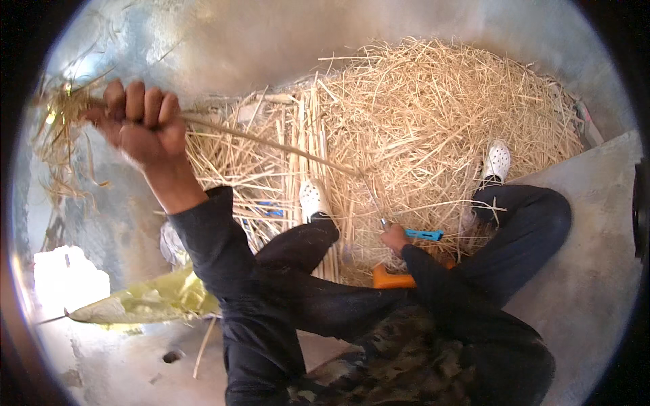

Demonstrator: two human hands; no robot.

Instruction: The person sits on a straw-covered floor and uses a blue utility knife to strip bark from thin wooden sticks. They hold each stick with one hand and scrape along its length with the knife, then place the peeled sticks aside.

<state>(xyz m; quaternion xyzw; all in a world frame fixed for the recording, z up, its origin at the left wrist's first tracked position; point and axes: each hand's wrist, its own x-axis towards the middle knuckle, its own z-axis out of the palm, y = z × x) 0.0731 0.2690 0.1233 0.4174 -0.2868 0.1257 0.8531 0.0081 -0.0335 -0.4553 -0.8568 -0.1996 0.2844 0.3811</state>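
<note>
Holding the stalk: the left hand [145, 123], raised high on the person's left, has its fingers curled fully around a long stalk [271, 142]; a ragged, leafy tuft [62, 111] sticks out past that closed grip.
Stalk: it slants down from the fist, its lower end in the air above the straw, between the two white shoes [497, 161].
Blue-handled tool [426, 235]: the right hand [394, 238] has a closed grip on it, low between the legs, the handle poking out to the right and a thin, blade-like part rising toward the stalk's lower end. From where I stand, I can't tell whether they touch.
Step in hand: this looks to me like working the tool along the stalk, one hand stretching, the other cutting or scraping.
Next move: I'd say it calls for a firm left hold, a straight stalk and an edge angled away from the knees.
Straw: a loose heap [447, 101] spreads ahead, straighter canes [302, 132] lying beside it.
Nearby: a yellowish sack [149, 298] on the left; something orange [393, 277] just below the right hand.
</note>
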